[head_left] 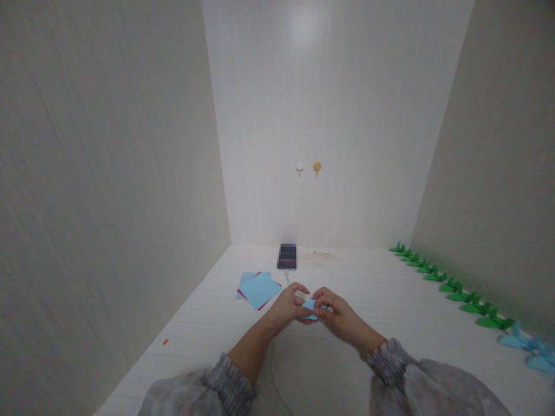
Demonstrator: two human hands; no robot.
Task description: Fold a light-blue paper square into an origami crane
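Note:
A small folded piece of light blue paper (309, 309) is held between both hands above the white table. My left hand (291, 303) pinches its left side, thumb on the near face. On the right side, my right hand (332, 308) grips the paper with thumb and curled fingers, which cover part of it. To the left of my hands lies a loose stack of square paper sheets (260, 290), light blue on top with red edges showing beneath.
A phone (287, 256) lies near the back wall, its cable (274, 370) running toward me. Along the right wall stands a row of folded green paper figures (451, 286), with light blue ones (515, 338) nearer. An orange-red scrap (165, 341) lies left. Two hooks (317, 167) are on the wall.

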